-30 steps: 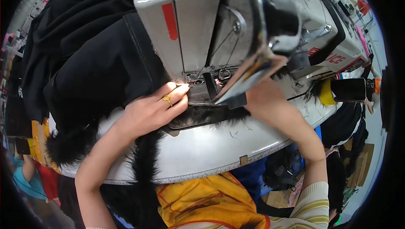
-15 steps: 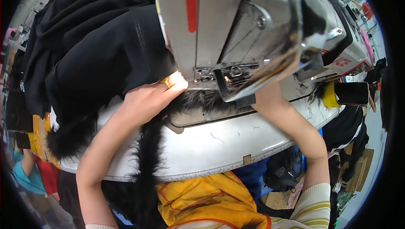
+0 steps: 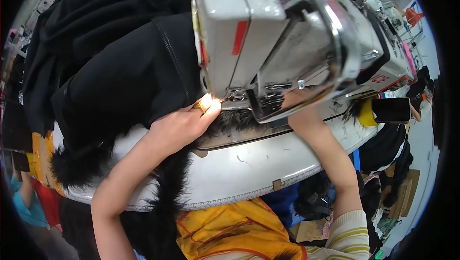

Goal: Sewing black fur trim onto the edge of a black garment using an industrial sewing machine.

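Note:
A white sewing machine (image 3: 223, 56) stands over the work, its lamp glowing beside the needle area. At its left, my left hand (image 3: 181, 125) has its thumb and fingers pressed together on the edge of a black garment (image 3: 127, 71). A black fur strip (image 3: 171, 181) runs beneath that hand and hangs over the table's front edge. More fur (image 3: 235, 120) lies along the machine's plate, below the presser area. My right hand (image 3: 305, 118) reaches in at the right, behind the clear guard (image 3: 306, 95); its fingers are hidden by the guard and machine.
The white table (image 3: 244, 164) has a measuring tape along its curved front edge and loose fibres on top. A dark phone (image 3: 391, 110) is by a yellow holder (image 3: 367, 112) at the right. An orange apron (image 3: 230, 226) covers my lap. Another person's arm (image 3: 26, 190) shows far left.
The view has shifted, so the machine sits lower and farther right in the picture. My left hand keeps its hold beside the needle area; my right stays behind the guard.

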Demonstrator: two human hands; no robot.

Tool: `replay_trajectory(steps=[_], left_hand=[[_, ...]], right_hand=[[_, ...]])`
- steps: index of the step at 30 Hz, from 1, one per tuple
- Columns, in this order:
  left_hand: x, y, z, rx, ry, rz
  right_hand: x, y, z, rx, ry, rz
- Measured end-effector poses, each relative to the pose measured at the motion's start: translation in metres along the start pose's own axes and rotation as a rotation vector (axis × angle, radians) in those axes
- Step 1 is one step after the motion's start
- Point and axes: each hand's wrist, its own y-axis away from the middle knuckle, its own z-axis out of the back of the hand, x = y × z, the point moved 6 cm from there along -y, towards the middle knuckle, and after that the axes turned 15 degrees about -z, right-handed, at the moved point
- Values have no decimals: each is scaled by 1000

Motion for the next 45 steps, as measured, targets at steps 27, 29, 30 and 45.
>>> replay_trajectory(steps=[27,29,30,45], left_hand=[[-31,-10,12,153,-282,-340],[-25,-9,6,147,-247,-335],[-21,-8,3,156,-203,-332],[-11,-13,20,-1,-258,-151]], right_hand=[[65,38,38,258,35,264],[70,29,25,245,-81,190],[74,23,16,198,-58,149],[20,20,-7,300,69,41]])
